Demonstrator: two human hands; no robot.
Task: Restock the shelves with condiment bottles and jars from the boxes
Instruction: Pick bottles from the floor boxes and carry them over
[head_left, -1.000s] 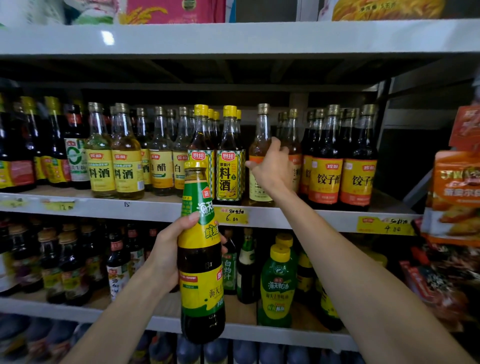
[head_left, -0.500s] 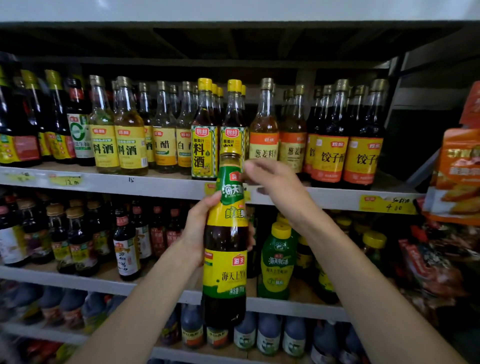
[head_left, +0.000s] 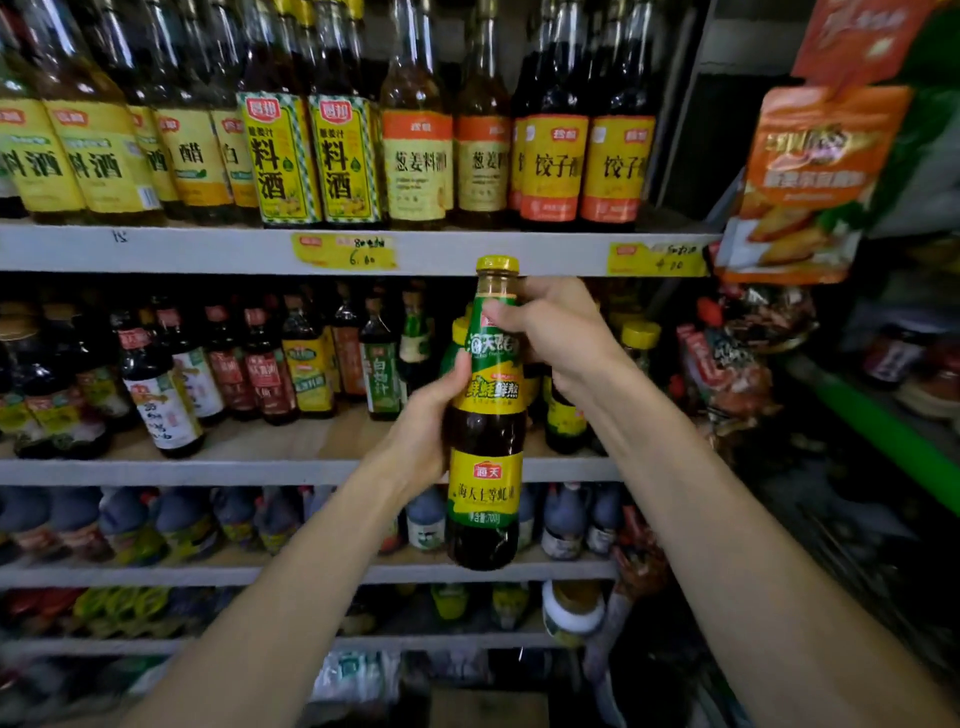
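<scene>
The bottle (head_left: 485, 415) is up in the air in front of the shelves, upright, and rests on none of them. It is dark, with a yellow cap, a green and yellow label round its neck and shoulder, and a second yellow and green label lower down. Its cap comes level with the front edge of the upper shelf (head_left: 208, 249), and its base hangs in front of the lower shelf (head_left: 156, 574).

The left hand (head_left: 415, 431) grips the bottle's middle from the left, with the thumb across the front near the upper label. The right hand (head_left: 558, 332) is wrapped round the neck from the right, and its fingers curl over the green label.

Right behind the bottle, the middle shelf (head_left: 260, 470) carries yellow-capped bottles (head_left: 641, 335) and, further left, a row of small dark bottles (head_left: 265, 364). The upper shelf holds a packed row of tall bottles with yellow labels (head_left: 283, 161), and two yellow price tags (head_left: 345, 251) are stuck on its edge. The lower shelf has squat dark bottles (head_left: 124, 525). On the right hang orange packets (head_left: 810, 182), just beside the end of the upper shelf.
</scene>
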